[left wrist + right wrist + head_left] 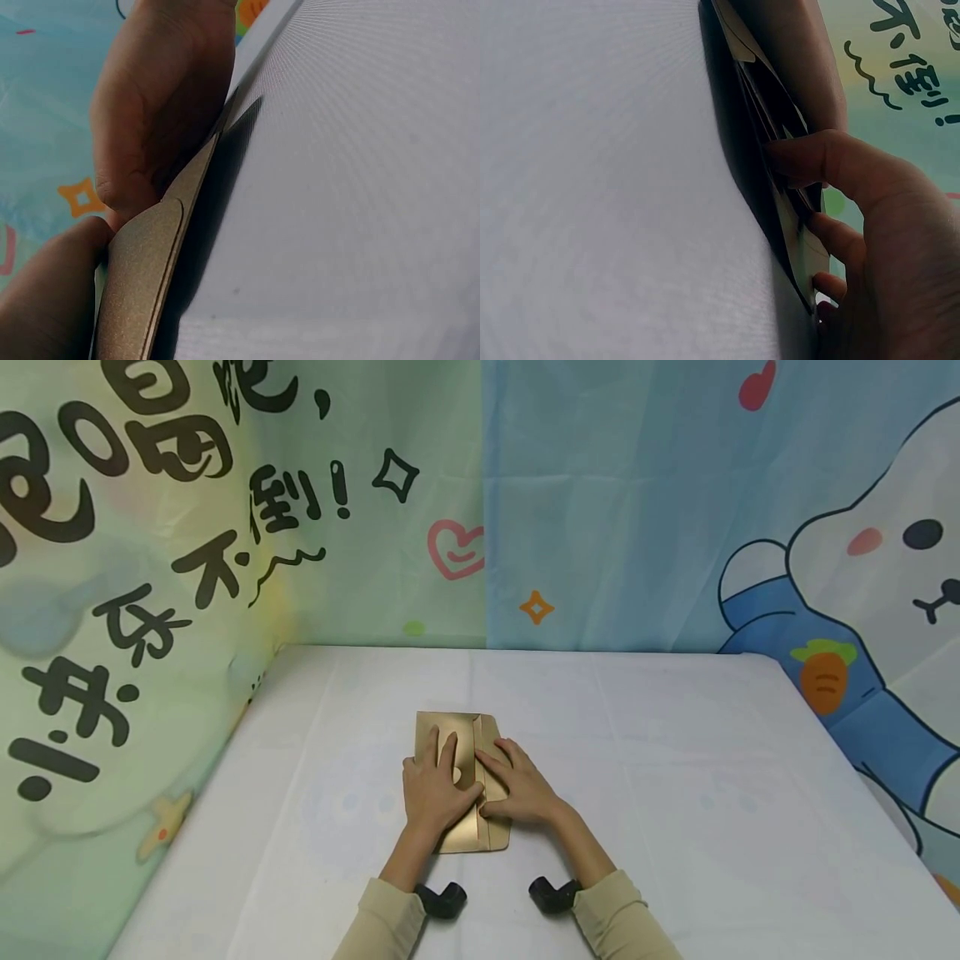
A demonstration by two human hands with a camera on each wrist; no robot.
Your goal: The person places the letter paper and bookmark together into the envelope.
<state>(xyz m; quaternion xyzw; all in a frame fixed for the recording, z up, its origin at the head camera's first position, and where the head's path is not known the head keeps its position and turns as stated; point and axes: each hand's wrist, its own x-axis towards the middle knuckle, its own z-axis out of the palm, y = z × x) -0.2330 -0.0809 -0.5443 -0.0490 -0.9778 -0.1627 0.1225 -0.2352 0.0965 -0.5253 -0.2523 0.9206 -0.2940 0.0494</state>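
A gold envelope lies on the white table, its flap along the right side. My left hand rests on its body with fingers spread and fairly straight. At the flap is my right hand, with index fingertip and thumb tip near the fold line, well apart from each other. In the right wrist view, the thumb reaches in at a dark gap between the envelope's layers. Raised slightly off the tabletop, the envelope edge casts a shadow in the left wrist view. What lies inside is hidden.
The white tablecloth spreads around the envelope. Behind the table and along its left side hang printed cloth backdrops. A black wrist device sits at the left cuff, another at the right cuff.
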